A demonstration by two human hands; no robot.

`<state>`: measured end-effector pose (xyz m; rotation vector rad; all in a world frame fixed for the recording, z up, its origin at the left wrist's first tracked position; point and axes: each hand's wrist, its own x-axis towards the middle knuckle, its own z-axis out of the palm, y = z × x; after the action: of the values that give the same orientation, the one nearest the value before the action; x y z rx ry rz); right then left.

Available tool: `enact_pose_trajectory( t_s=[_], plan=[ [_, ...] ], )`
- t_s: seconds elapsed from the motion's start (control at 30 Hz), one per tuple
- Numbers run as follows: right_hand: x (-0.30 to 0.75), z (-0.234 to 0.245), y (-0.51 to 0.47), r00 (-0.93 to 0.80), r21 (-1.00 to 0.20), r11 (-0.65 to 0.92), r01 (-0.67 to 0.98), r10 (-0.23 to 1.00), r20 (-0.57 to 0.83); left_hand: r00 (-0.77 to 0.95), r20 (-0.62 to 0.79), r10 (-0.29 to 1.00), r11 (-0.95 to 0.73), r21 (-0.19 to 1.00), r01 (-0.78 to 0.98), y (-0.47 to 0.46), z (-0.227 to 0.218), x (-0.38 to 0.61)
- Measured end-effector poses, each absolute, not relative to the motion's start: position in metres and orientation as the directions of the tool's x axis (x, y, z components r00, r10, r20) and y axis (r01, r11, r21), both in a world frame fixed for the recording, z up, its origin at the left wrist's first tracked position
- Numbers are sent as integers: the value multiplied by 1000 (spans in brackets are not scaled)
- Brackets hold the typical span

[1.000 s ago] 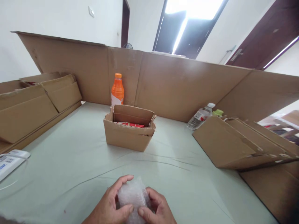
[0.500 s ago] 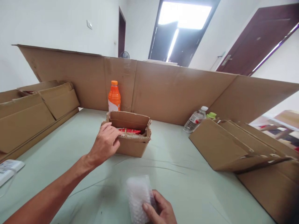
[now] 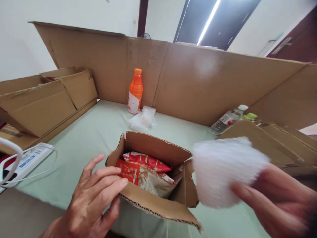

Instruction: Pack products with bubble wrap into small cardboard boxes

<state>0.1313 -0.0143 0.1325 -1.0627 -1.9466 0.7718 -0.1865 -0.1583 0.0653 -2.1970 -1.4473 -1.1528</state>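
Note:
A small open cardboard box (image 3: 158, 208) stands close in front of me on the pale green table. Red and white snack packets (image 3: 143, 170) lie inside it. My left hand (image 3: 92, 200) rests on the box's near left rim, fingers stretched over the edge and thumb under it. My right hand (image 3: 279, 201), blurred by motion, grips a bubble-wrapped bundle (image 3: 226, 172) held in the air just right of the box, level with its top.
An orange drink bottle (image 3: 135, 91) stands by the tall cardboard wall (image 3: 198, 79), a small clear plastic bag (image 3: 145, 118) before it. Flattened cartons lie at left (image 3: 39, 105) and right (image 3: 279, 138). A water bottle (image 3: 229, 119) lies at right. A white power strip (image 3: 27, 160) sits at left.
The box has come much nearer to me, drawn by my left hand. My right hand lifted the bubble-wrapped bundle off the table up to the box's right side.

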Motion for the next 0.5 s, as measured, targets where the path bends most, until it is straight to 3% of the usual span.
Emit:
enact_pose_trajectory(
  t_s=[0.07, 0.17, 0.3, 0.37, 0.5],
  plan=[
    [93, 154, -6, -580, -694, 564, 447, 773, 254, 157, 754, 637, -469, 218, 856, -159, 61, -189],
    [35, 165, -3, -827, -499, 703, 506, 560, -49, 118, 779, 615, -483, 255, 837, -157, 58, -187],
    [-17, 148, -9, -828, -102, 888, 448, 370, -421, 89, 788, 610, -498, 294, 816, -156, 58, -184],
    [-27, 139, -12, -806, 30, 927, 374, 341, -484, 80, 786, 613, -501, 309, 809, -155, 58, -185],
    [-25, 137, -13, -867, 74, 945, 320, 323, -378, 71, 799, 597, -511, 311, 801, -152, 57, -187]
  ],
)
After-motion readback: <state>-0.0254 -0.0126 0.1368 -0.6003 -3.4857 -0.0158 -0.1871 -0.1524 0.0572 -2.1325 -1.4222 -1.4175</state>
